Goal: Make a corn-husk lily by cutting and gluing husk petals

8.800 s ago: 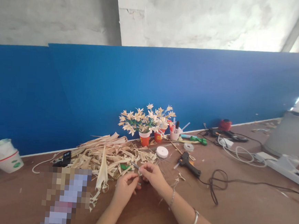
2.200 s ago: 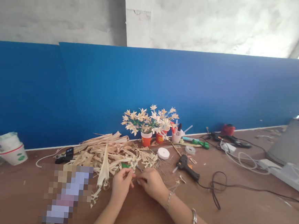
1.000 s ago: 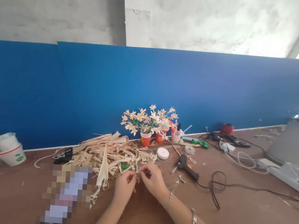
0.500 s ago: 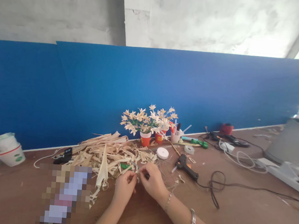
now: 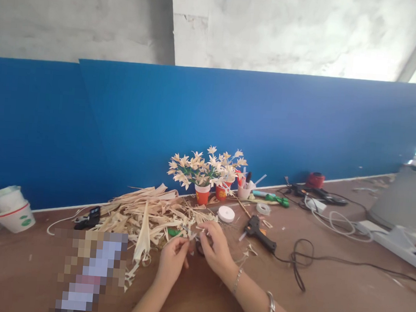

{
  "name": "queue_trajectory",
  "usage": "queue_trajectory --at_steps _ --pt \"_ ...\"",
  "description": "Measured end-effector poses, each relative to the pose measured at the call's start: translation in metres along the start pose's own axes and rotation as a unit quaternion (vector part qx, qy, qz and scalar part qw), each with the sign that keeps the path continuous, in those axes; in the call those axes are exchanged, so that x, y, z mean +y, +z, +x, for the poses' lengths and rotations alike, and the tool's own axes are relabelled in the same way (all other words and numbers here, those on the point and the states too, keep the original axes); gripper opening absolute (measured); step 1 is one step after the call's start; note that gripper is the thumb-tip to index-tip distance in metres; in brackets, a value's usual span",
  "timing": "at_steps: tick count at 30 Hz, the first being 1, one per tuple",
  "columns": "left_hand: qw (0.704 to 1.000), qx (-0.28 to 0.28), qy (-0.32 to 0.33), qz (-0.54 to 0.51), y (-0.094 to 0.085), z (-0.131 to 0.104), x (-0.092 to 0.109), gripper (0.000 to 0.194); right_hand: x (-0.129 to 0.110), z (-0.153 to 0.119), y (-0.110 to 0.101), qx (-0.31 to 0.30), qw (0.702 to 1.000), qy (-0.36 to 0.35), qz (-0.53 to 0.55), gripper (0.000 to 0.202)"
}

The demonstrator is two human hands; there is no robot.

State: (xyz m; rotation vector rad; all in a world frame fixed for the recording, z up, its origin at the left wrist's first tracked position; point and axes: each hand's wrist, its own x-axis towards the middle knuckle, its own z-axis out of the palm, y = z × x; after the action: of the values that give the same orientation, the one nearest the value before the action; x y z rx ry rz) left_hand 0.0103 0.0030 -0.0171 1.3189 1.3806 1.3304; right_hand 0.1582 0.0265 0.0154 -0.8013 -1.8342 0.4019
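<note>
My left hand [image 5: 173,259] is closed in a pinch at the near edge of a heap of dried husk strips [image 5: 146,213]; what it holds is too small to make out. Just right of it, my right hand [image 5: 215,248] has its fingers bent over dark scissor-like handles [image 5: 199,246], and whether it grips them is unclear. Beyond the hands stand pale husk flowers [image 5: 196,167] in a red and white cup [image 5: 202,194], with a second red cup [image 5: 222,191] beside it. A white tape roll [image 5: 226,213] lies behind my right hand.
A black glue gun [image 5: 261,234] lies to the right, its cable looping across the brown table [image 5: 344,301]. Farther right are a power strip [image 5: 395,247] and a grey container [image 5: 402,200]. A white cup [image 5: 17,218] stands far left. A blue panel [image 5: 233,110] rises behind.
My right hand has moved slightly right and up, away from my left hand, and more of the dark handles shows. My left hand has barely moved.
</note>
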Motion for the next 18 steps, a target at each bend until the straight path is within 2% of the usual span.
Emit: queue_trajectory --at_steps 4,9,13,18 --pt "1.000 -0.016 0.013 -0.017 0.000 0.001 -0.003 0.025 0.005 0.000 0.001 -0.001 0.999 0.047 0.025 0.018" --pt "0.999 -0.027 0.045 0.000 0.000 -0.004 0.008 0.023 0.000 0.002 -0.001 -0.022 0.993 0.089 0.070 0.011" --pt "0.997 -0.039 0.056 0.024 0.000 -0.006 0.014 0.023 -0.002 0.003 -0.003 -0.040 0.990 0.096 0.092 0.005" --pt "0.997 -0.030 0.047 0.045 0.000 -0.006 0.012 0.023 0.001 0.004 -0.002 -0.038 0.989 0.091 0.112 0.009"
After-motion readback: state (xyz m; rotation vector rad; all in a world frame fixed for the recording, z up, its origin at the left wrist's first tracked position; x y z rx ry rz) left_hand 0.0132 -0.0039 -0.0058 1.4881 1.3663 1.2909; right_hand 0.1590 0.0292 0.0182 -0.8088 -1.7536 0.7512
